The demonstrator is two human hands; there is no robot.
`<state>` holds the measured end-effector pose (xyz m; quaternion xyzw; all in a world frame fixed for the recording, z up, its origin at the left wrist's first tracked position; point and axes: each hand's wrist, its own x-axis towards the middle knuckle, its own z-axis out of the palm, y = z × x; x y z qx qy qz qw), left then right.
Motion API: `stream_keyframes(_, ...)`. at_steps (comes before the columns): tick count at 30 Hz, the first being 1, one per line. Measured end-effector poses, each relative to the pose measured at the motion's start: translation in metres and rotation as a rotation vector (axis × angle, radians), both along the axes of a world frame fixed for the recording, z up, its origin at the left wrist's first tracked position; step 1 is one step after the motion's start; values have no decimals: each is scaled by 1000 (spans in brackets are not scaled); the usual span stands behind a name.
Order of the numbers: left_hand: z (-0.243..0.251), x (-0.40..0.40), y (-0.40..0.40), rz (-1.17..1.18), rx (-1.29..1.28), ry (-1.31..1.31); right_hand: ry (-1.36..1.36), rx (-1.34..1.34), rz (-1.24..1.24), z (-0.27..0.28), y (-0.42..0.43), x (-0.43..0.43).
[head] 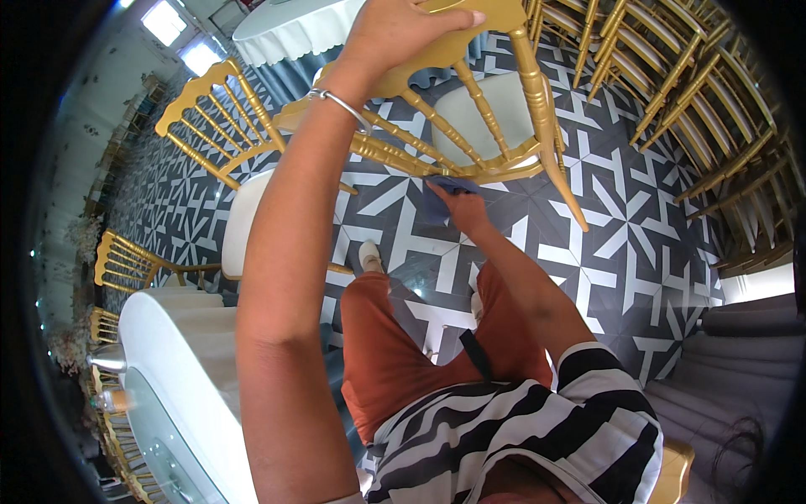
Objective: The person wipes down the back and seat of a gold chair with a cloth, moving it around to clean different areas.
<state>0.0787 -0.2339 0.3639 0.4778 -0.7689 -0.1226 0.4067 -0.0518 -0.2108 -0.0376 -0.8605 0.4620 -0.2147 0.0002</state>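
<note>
A gold spindle-back chair with a pale seat pad stands before me. My left hand reaches over its scalloped top rail, thumb lying along the gold wood; the other fingers run out at the picture's upper edge. Lower down, my right hand holds a bunched blue-grey cloth against the underside of the chair back's lower rail. A silver bracelet circles my left wrist.
Another gold chair stands to the left. A white-draped table with a glass turntable is at lower left; a second table stands beyond. Stacked gold chairs fill the right, above grey drapery. The floor is patterned.
</note>
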Motion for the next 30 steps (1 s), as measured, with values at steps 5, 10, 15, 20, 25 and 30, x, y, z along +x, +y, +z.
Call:
stream_keyframes(5,-3,5,0,-42,61,115,164,82,-125,-3,-6,-96)
stream_keyframes(10,-7,14,5,-16,85,108,-652,-7,-351,63,2,-166)
stream_keyframes(15,-8,14,4,-10,98,110,-1505,531,-506,117,-7,-159)
stream_keyframes(20,-7,-1,-1,-39,111,114,-1722,394,-518,42,-37,-86)
stream_keyframes(25,-11,21,4,27,130,90,-2231,917,-33,17,-18,14)
stream_keyframes(30,-10,16,0,20,73,94,-2213,1077,-78,-45,-34,67)
